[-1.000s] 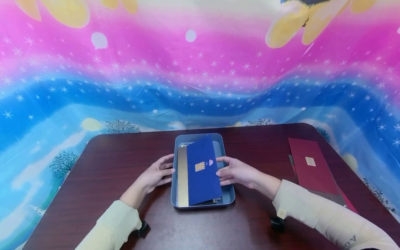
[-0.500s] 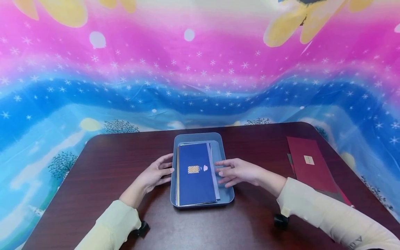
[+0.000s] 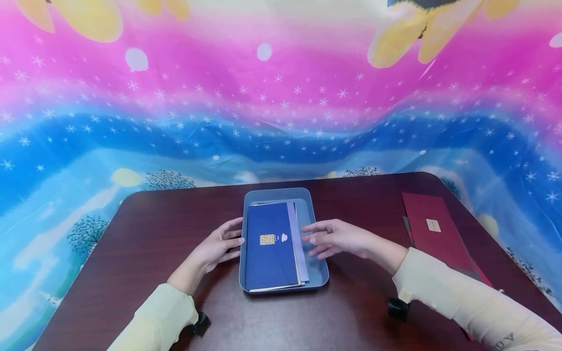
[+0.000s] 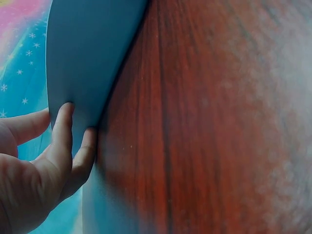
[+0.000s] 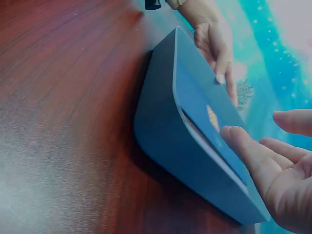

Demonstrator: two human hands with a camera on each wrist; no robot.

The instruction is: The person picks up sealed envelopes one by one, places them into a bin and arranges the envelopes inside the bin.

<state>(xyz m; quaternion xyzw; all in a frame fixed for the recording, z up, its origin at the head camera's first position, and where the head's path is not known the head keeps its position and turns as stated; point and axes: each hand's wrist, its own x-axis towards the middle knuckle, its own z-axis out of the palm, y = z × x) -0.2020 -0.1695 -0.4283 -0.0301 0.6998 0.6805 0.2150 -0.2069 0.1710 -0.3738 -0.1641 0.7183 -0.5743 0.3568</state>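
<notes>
A grey-blue tray (image 3: 319, 273) holds a stack of long paper pieces, topped by a dark blue envelope (image 3: 272, 263) with a gold patterned sticker and a small pink mark. Under its right side a lavender edge (image 3: 298, 253) and white edges show. My left hand (image 3: 218, 247) holds the tray's left wall, thumb over the rim and fingertips on the outer side, as the left wrist view shows. My right hand (image 3: 344, 239) hovers at the tray's right side with fingers spread, holding nothing. In the right wrist view, its fingertip overlaps the envelope near the sticker.
Dark red envelopes (image 3: 439, 243), one with a cream label, lie loosely stacked with a grey one at the table's right. The dark wooden table (image 3: 167, 234) ends against a colourful printed curtain (image 3: 281, 117).
The blue envelope, tilted over a gold-edged piece before, now lies flat and has shifted left in the tray, baring the lavender edge. My right hand has let go and drawn slightly right.
</notes>
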